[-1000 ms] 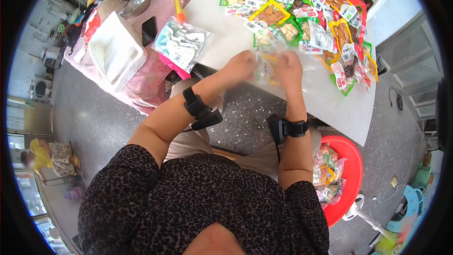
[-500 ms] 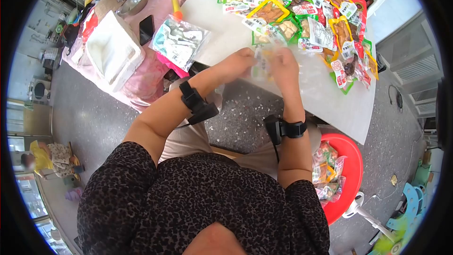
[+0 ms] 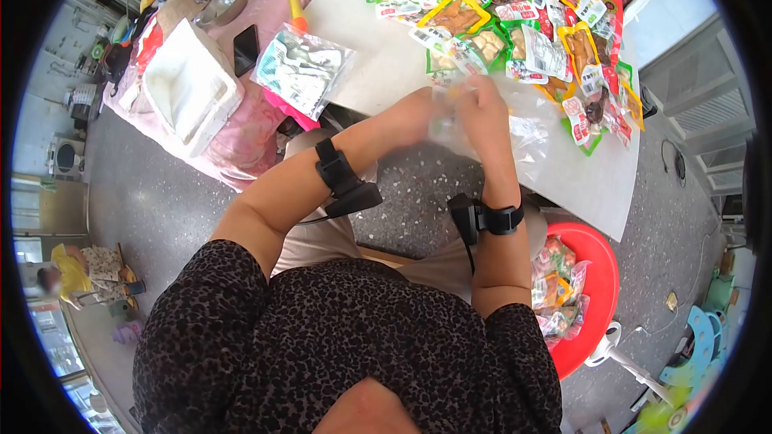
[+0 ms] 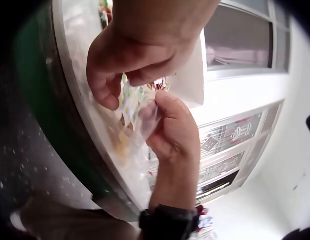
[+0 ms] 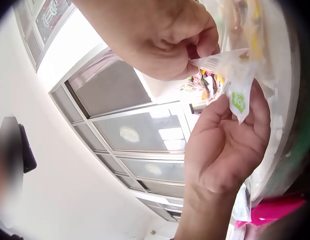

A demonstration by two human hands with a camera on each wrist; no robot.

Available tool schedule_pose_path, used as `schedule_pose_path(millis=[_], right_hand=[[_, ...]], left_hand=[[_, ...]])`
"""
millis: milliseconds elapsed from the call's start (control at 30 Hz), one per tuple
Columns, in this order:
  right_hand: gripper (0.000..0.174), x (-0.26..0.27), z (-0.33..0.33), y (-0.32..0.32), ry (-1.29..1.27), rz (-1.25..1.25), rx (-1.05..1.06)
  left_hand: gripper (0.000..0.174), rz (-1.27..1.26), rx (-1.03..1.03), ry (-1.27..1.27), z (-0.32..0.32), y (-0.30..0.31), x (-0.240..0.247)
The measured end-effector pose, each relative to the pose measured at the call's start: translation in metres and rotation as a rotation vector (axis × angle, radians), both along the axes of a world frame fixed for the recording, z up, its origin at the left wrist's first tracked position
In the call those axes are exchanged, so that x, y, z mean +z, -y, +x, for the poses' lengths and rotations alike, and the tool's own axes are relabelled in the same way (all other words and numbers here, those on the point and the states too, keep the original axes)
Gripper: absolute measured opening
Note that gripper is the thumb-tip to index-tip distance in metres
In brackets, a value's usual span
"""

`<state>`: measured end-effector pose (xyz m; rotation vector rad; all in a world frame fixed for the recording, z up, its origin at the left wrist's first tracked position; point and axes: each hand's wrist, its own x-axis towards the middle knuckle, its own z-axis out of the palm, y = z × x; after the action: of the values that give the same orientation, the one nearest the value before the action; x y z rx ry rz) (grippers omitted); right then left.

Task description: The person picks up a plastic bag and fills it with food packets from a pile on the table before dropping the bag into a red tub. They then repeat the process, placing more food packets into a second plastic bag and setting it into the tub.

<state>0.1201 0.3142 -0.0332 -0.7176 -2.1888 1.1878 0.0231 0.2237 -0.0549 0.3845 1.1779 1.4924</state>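
Note:
Both hands are at the table's front edge, holding a clear plastic bag (image 3: 450, 124) between them. My left hand (image 3: 414, 116) pinches a bag corner with a green mark (image 5: 238, 101) between thumb and fingers, seen in the right wrist view. My right hand (image 3: 483, 112) pinches another part of the clear plastic (image 4: 149, 116). Something with yellow on it shows blurred inside the bag. Behind the hands, a pile of sealed food packets (image 3: 458, 14) with green, yellow and red borders covers the table's far part.
A red tub (image 3: 599, 273) with bagged packets stands on the floor at the right. On the pink cloth at the left are a white foam box (image 3: 193, 88), a phone (image 3: 246, 50) and a metal bowl (image 3: 223, 6). A stack of clear bags (image 3: 301, 71) lies beside the table.
The left hand has shifted slightly and looks blurred. The bag between the hands has changed shape, and clear plastic now spreads to the right of the right wrist.

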Motion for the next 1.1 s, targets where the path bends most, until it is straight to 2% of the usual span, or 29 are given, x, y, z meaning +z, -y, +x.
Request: schedule_pose_path(millis=[133,233,333,433,500,567,633,733,833,967,1000,1067,1100], right_hand=[[0.021,0.011,0.004,0.004,0.039,0.265,-0.005],[0.018,0.025,0.006,0.015,0.085,0.423,-0.015],[0.013,0.032,0.005,0.027,0.179,0.465,0.016],[0.012,0.027,0.000,0.034,0.189,0.519,0.041],[0.010,0.020,-0.002,0.035,0.158,0.520,0.020],[0.010,0.022,0.001,0.036,0.122,0.520,0.016],[0.010,0.024,0.002,0.038,0.095,0.524,0.010],[0.010,0.030,0.003,0.044,0.067,0.530,-0.013],[0.010,0.032,0.002,0.048,0.039,0.548,-0.033],[0.010,0.027,-0.002,0.057,0.131,0.551,-0.006],[0.010,0.026,-0.003,0.059,0.170,0.533,0.002],[0.011,0.019,-0.003,0.063,0.224,0.509,-0.018],[0.011,0.018,-0.003,0.064,0.250,0.498,-0.028]], left_hand=[[0.031,0.059,-0.009,-0.136,0.005,-0.002,0.003],[0.030,0.100,0.009,-0.121,0.004,0.001,0.006],[0.030,0.002,-0.092,-0.341,0.005,0.009,0.017],[0.026,-0.104,-0.018,-0.572,0.020,0.018,0.046],[0.027,0.061,-0.043,-0.362,0.002,0.015,0.016],[0.028,0.077,-0.044,-0.319,-0.003,0.019,0.008],[0.030,-0.051,-0.019,-0.460,-0.002,0.025,0.022],[0.028,-0.011,0.030,-0.431,0.006,0.030,0.030],[0.028,0.298,0.131,0.176,0.008,0.031,0.031],[0.031,0.309,-0.188,-0.649,-0.005,0.033,-0.026],[0.033,0.329,-0.261,-0.850,-0.005,0.034,-0.028],[0.035,0.357,-0.226,-0.589,-0.001,0.036,-0.028],[0.034,0.351,-0.117,-0.129,0.010,0.040,-0.005]])
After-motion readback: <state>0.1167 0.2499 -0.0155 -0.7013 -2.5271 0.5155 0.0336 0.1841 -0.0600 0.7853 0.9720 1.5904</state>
